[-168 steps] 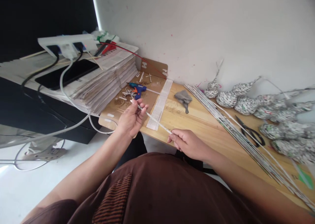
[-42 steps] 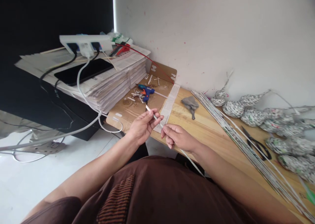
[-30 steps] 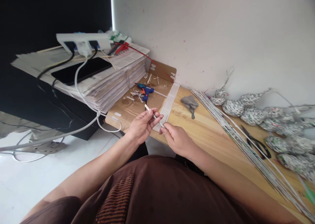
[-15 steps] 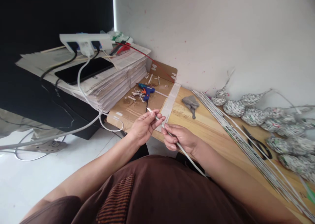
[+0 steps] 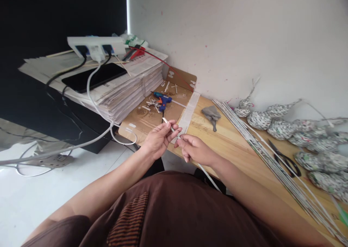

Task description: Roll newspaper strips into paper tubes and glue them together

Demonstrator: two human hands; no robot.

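Observation:
A thin pale paper rod (image 5: 208, 175) runs slantwise between my hands, its white tip pointing up and left past my fingers. My left hand (image 5: 161, 137) pinches it near that tip, thumb on top. Close beside it, my right hand (image 5: 194, 148) has its fingers closed on the rod farther down, and the rest slopes toward my lap. Beyond my hands a blue glue gun (image 5: 164, 103) lies on a cardboard sheet (image 5: 174, 113) among small paper scraps.
Stacked newspapers (image 5: 130, 95) at left carry a phone (image 5: 95, 76) and a power strip (image 5: 95, 46). To the right are a grey cloth (image 5: 211, 113), long paper rods (image 5: 261, 151), black scissors (image 5: 285, 160) and several woven paper shapes (image 5: 258, 119). Cables hang at the left.
My right hand has turned over, more of its back now showing, and has moved slightly up and left along the rod. My left hand keeps its pinch.

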